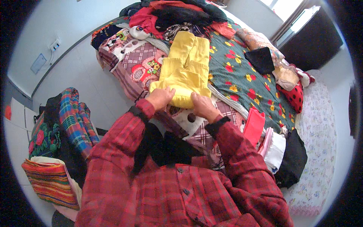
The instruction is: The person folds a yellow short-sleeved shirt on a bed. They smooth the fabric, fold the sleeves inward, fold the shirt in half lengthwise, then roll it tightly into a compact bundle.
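A yellow cloth garment [184, 72] lies lengthwise on the bed, folded over on itself, with its near edge turned toward me. My left hand [161, 98] grips the near left corner, thumb on top of the cloth. At the near right corner, my right hand [204, 105] pinches the same edge. Most of the fingers of both hands are hidden under the cloth. Beneath the garment are a patterned plaid blanket [136, 56] with bear motifs and a dark green flowered cover [227, 73].
Piled clothes [181, 17] lie at the far end. To the right are a folded red cloth [253, 126], white folded cloth [275, 149], black cloth [292, 161] and a red dotted pillow [292, 95]. At left sit a blue plaid cloth [72, 113] and striped folded cloth [51, 181].
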Motion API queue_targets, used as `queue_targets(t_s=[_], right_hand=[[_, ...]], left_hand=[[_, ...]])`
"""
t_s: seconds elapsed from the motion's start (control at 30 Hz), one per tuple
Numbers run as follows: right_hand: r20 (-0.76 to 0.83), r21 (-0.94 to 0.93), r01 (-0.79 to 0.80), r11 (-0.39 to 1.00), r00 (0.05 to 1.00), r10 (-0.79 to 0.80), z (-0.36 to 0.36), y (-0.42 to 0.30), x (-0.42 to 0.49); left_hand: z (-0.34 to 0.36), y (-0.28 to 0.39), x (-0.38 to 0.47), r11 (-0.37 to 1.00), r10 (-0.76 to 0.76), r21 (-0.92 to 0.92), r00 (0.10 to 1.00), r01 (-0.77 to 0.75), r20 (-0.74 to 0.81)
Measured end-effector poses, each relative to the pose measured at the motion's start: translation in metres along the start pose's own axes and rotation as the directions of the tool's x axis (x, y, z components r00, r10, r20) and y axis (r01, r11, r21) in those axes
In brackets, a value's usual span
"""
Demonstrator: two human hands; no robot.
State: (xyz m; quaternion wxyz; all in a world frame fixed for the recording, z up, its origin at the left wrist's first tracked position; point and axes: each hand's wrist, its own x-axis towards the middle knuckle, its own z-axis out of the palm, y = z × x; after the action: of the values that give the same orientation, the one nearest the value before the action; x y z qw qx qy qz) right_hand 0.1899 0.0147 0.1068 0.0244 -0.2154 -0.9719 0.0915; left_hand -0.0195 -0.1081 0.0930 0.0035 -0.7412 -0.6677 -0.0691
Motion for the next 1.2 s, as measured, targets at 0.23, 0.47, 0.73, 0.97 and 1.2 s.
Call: queue_targets(t_s=[0.23, 0.47, 0.73, 0.97, 1.2], right_hand=[[0.018, -0.010, -0.034, 0.999, 0.999, 0.034, 0.003, -0.059, -0.123], [-0.154, -0.170, 0.000, 0.986, 0.988, -0.027, 0.038, -0.066, -0.162], [-0.189, -0.284, 0.028, 0.958, 0.978, -0.084, 0.046, -0.060, -0.158], [-0.002, -0.201, -0.006, 0.980, 1.000, 0.006, 0.047, -0.059, -0.158], [0.221, -0.045, 0.146, 0.988, 0.966, -0.133, 0.004, -0.048, -0.136]], left_hand=[[-0.014, 0.088, -0.102, 0.991, 0.116, -0.051, 0.991, -0.120, -0.071], [0.004, 0.113, -0.121, 0.991, 0.087, -0.109, 0.996, -0.083, 0.033], [-0.032, 0.109, -0.023, 0.975, 0.210, -0.090, 0.976, -0.204, 0.059], [0.033, 0.089, 0.065, 0.985, 0.174, 0.000, 0.983, -0.175, -0.063], [0.092, 0.081, 0.064, 0.980, 0.150, -0.114, 0.984, -0.161, -0.094]])
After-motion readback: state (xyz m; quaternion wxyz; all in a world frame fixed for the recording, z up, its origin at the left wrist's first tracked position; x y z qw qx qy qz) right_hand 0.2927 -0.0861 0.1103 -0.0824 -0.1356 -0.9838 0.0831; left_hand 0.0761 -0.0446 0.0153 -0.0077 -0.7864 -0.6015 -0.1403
